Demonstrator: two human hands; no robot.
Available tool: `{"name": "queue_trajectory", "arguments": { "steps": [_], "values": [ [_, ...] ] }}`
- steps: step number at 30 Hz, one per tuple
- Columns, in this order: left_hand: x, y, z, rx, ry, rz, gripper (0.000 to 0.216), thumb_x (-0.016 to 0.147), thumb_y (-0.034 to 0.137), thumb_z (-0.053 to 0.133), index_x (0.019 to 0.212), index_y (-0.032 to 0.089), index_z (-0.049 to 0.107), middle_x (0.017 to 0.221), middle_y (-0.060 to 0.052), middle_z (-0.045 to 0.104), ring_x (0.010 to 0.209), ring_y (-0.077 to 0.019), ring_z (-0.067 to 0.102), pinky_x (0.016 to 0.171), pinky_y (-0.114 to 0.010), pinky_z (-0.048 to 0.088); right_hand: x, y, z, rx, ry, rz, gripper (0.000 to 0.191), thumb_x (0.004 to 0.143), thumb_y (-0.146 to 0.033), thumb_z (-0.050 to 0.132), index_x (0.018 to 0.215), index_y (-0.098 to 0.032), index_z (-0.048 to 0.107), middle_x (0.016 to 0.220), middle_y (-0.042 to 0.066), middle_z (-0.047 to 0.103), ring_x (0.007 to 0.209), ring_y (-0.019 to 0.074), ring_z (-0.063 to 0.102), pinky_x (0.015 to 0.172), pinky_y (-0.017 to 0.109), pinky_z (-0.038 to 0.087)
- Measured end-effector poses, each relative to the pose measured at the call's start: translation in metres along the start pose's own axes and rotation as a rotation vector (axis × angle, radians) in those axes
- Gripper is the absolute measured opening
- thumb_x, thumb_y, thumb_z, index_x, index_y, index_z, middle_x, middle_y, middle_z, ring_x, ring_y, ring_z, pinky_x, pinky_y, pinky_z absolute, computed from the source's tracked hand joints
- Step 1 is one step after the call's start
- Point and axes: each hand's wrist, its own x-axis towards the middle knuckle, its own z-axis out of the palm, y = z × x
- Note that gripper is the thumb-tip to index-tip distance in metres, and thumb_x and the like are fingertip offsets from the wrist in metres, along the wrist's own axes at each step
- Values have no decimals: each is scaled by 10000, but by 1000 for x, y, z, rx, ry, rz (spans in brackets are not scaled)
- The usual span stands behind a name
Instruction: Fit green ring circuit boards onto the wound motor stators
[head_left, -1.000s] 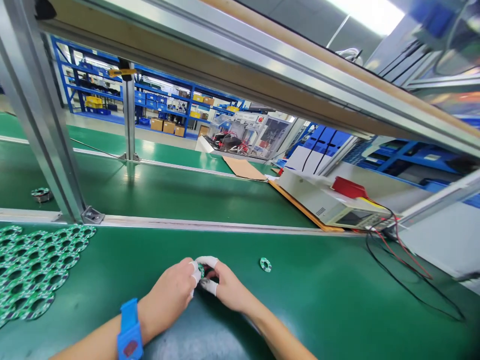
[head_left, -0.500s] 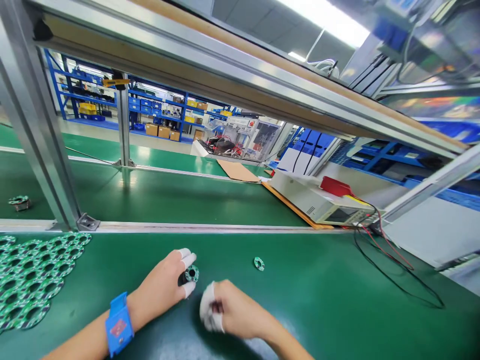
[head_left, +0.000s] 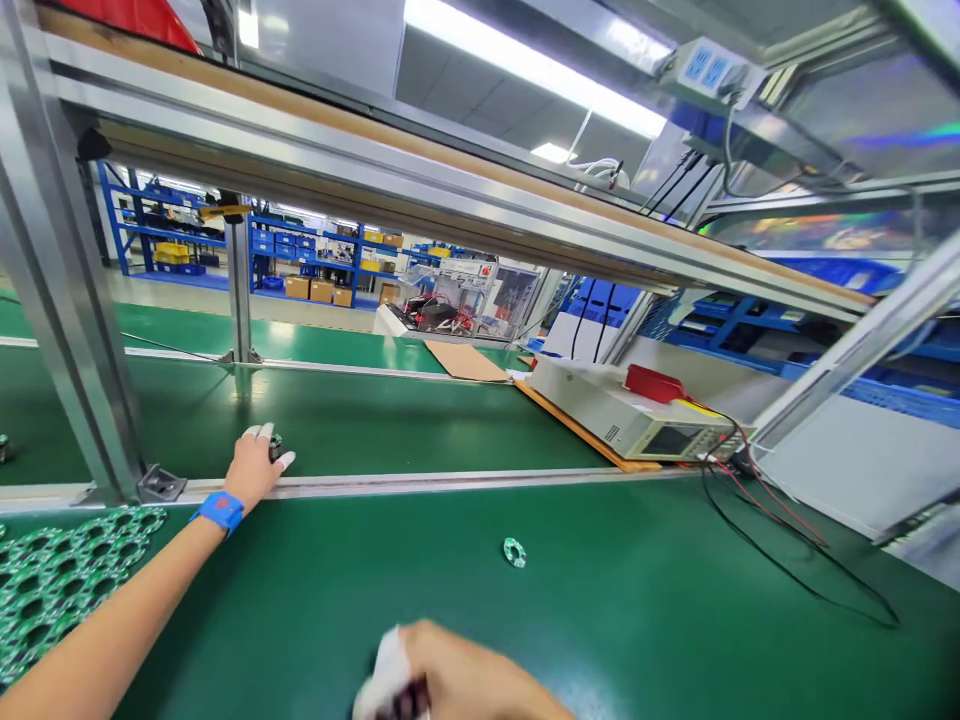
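Observation:
My left hand [head_left: 253, 464], white cots on its fingertips and a blue wrist strap [head_left: 220, 510] behind it, reaches over the metal rail. Its thumb and fingers are closed on a small dark cylindrical part [head_left: 275, 447] with a green ring-shaped board on it, mostly hidden by the fingers. My right hand [head_left: 450, 675] is at the bottom edge, blurred, its white-covered fingers curled in. Something dark shows between them, too smeared to name. One loose green ring-shaped circuit board [head_left: 514, 552] lies flat on the green bench, ahead of my right hand.
Many joined ring boards [head_left: 71, 570] cover the left of the bench. A metal post [head_left: 82, 300] and the long rail [head_left: 420, 484] frame the area. At the right stands a bench instrument [head_left: 637, 410] with red and black leads [head_left: 787, 575]. An overhead shelf beam [head_left: 450, 200] crosses above.
My left hand has moved forward and left, over the rail, carrying the small cylindrical part. My right hand has drawn back toward the bottom edge. The loose ring board stays on the bench.

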Motion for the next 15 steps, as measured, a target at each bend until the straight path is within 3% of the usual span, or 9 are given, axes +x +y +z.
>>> {"name": "queue_trajectory", "arguments": {
  "steps": [3,5,8,11,15],
  "values": [
    [-49,23,11,-99,-156,130,564,700,234,556,1237,84,470,1274,-151,476,1204,-272,426,1012,-360,360,5,9,-10,73,317,125,229,722,-286,687,934,-202,668,767,-15,627,646,125,547,585,207,412],
    [-86,43,18,-263,-438,233,606,645,146,549,1247,142,482,1235,-90,535,1092,-211,525,939,-297,435,10,13,-9,31,527,231,279,677,-238,709,947,-186,663,759,-8,600,617,121,499,580,218,399],
    [-126,69,22,-482,-726,278,754,591,85,558,1324,167,408,1292,-78,499,1155,-213,484,1027,-319,358,14,11,-3,-115,643,343,414,647,-143,689,1052,-193,623,738,-12,564,615,131,468,602,242,404],
    [-140,83,21,-557,-764,276,775,636,119,592,1368,177,344,1294,-88,494,1168,-229,470,1047,-353,328,14,0,3,-227,705,323,540,637,-108,684,1148,-225,555,835,8,571,703,163,497,664,277,431],
    [-141,88,22,-548,-718,304,750,667,173,641,1359,182,352,1249,-107,507,1149,-256,465,1032,-397,332,14,-11,0,-290,692,188,524,665,-112,693,1151,-250,553,1009,49,565,900,211,504,801,338,436]
  ]
}}
